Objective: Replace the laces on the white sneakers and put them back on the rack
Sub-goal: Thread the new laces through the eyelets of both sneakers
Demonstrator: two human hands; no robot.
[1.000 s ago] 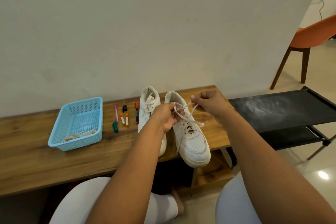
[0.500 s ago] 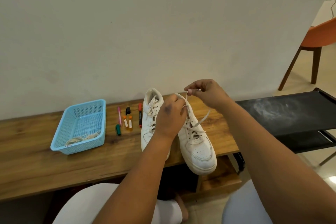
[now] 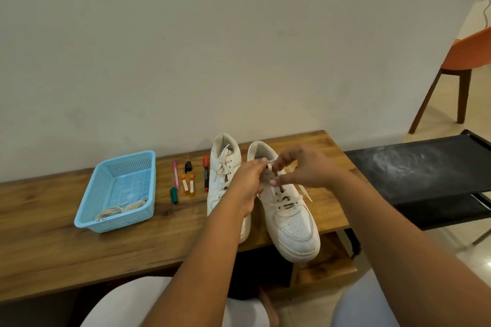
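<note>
While a blue basket [image 3: 117, 191] and some markers [image 3: 189, 180] lie at the left of the wooden bench [image 3: 53, 241], the left hand [image 3: 248, 186] and right hand [image 3: 305, 167] both pinch the lace [image 3: 269, 170] over the right-side sneaker [image 3: 287, 207]; a black rack [image 3: 419, 167] stands farther right.

— Where does the camera sit?
— On the person's head; it looks forward and down along both forearms at a wooden bench [image 3: 53, 241] set against a pale wall [image 3: 186, 48].
— How near?
— Close; the left hand [image 3: 247, 186] and right hand [image 3: 305, 167] meet near the middle, and the knees fill the bottom edge.
— How wide?
— Very; an orange chair [image 3: 470, 53] and a black rack [image 3: 425, 167] show at the right; there is only this one view.
</note>
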